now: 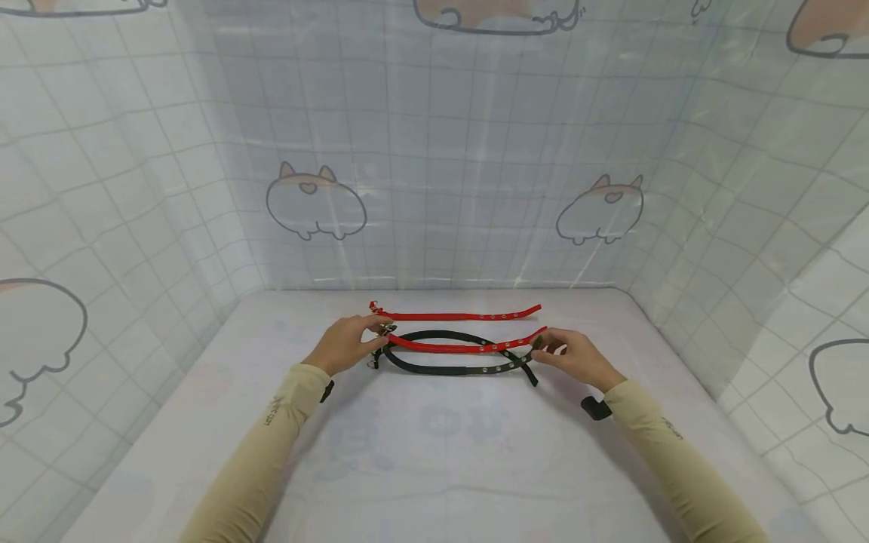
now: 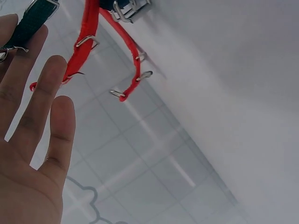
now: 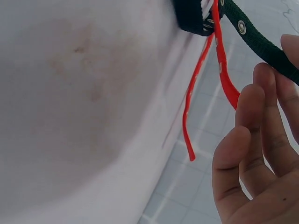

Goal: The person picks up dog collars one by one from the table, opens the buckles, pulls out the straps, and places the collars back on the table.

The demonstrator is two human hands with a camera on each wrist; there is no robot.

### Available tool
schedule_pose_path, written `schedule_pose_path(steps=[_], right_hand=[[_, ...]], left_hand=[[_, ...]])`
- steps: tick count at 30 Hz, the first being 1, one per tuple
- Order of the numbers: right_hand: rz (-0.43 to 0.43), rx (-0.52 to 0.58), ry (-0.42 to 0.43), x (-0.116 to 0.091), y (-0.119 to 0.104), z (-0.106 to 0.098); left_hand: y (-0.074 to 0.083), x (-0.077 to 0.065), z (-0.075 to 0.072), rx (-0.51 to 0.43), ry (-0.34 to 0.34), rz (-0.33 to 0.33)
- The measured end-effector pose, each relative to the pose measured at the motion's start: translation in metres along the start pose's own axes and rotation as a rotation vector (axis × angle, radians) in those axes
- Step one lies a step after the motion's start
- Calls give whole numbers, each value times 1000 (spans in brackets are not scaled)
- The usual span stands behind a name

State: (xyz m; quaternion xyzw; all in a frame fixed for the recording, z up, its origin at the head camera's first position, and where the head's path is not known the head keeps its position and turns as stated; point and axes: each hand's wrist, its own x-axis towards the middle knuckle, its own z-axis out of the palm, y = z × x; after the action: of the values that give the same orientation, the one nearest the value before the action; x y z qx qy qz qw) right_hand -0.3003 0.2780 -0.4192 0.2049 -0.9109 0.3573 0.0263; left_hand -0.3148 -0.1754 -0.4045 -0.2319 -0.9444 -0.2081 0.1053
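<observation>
A dark green collar (image 1: 448,370) with metal eyelets sags between my two hands. My left hand (image 1: 346,345) pinches its buckle end, and in the left wrist view the green strap (image 2: 32,23) lies between thumb and fingers, other fingers spread. The eyelet end is pinched by my right hand (image 1: 577,357); the right wrist view shows that strap (image 3: 257,44) between thumb and fingertips. Behind the held collar is a red collar (image 1: 441,348), its tip near the right fingers. A second dark green collar (image 1: 434,333) curves behind and crosses the held one at the right.
Farther back, another red collar (image 1: 441,317) lies nearly straight across the white table (image 1: 434,467), buckle at the left. A wall with a grid and cartoon animal print (image 1: 462,188) rises behind the table, with similar side walls.
</observation>
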Motion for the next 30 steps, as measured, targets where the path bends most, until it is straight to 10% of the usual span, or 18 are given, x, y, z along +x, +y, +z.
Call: schedule_pose_path(steps=[30], right_hand=[[-26,8,72,2,-13,-7]], left_hand=[[-3,-9,-7,-46,-27,-29]])
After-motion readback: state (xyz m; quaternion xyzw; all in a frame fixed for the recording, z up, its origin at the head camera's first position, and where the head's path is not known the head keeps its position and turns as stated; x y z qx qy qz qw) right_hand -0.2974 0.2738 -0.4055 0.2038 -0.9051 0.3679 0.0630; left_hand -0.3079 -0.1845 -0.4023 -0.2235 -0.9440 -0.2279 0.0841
